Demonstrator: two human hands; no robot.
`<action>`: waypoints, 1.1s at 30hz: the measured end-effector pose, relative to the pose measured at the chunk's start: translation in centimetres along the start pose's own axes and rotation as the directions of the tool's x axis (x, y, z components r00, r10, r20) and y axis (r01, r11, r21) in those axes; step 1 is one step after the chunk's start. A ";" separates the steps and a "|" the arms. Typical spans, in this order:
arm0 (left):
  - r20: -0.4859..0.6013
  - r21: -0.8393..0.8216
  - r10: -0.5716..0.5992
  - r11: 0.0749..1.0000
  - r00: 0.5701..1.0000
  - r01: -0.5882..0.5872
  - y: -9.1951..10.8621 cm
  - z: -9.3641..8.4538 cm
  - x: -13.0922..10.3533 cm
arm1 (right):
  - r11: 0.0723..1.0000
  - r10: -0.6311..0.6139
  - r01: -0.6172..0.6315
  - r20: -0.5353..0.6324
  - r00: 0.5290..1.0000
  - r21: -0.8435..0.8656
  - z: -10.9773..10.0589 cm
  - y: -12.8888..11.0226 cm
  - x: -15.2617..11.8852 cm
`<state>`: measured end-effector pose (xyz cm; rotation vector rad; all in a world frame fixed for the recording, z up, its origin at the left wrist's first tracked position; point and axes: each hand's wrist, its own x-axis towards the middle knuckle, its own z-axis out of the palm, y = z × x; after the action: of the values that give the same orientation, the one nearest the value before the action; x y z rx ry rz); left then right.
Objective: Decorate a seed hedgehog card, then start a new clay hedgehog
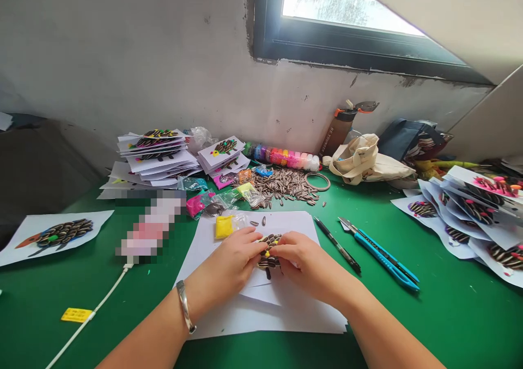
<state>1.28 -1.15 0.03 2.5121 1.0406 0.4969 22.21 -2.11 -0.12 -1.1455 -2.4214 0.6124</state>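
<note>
Seeds, striped dark and pale, are set in a small rounded figure (268, 253) with yellow bits among them, placed on the upper middle part of a stack of white paper sheets (229, 317). The figure is touched from both sides by the fingers of the left hand (237, 255) and the right hand (301, 254), both bent over it and partly hiding it; whether anything is pinched between the fingertips cannot be told. A silver metal bracelet (186, 306) is worn on the left wrist.

On the same sheets, just beyond the left hand, a clear plastic bag of yellow material (224, 227) and two loose striped seeds (263, 221) are seen. Farther back on the green table (457, 325), a spread heap of striped seeds (284, 186) is flanked by small bags of coloured material (200, 203) and a ring-shaped roll of tape (328, 183); behind it, a row of multicoloured packets (286, 157) is laid.

To the right of the sheets, a black pen (338, 243) and a blue utility knife (384, 257) are placed, with a pile of decorated white cards (469, 211) beyond them. At the left, a white card with a seed-covered figure and an orange pointed end (65, 235) is laid flat, near a white cable (108, 298).
</note>
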 end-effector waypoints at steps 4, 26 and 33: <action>-0.123 0.096 -0.090 0.990 0.988 0.102 -1.6 -1.5 -0.7 | 0.995 0.099 -0.097 -0.129 0.987 0.028 -0.8 0.5 -0.2; -0.365 0.088 -0.560 0.774 0.744 0.627 -6.1 -1.5 -0.2 | 0.955 0.287 -0.295 -0.170 0.943 -0.026 1.0 2.9 0.5; -0.347 -0.018 -0.646 0.729 0.680 0.684 -6.2 -2.4 -0.7 | 0.941 0.296 -0.323 -0.223 0.929 -0.098 0.0 3.0 2.0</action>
<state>-3.91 2.90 -0.89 1.9344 2.0532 0.6465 22.90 1.22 -1.44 -1.5844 -2.1492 0.4020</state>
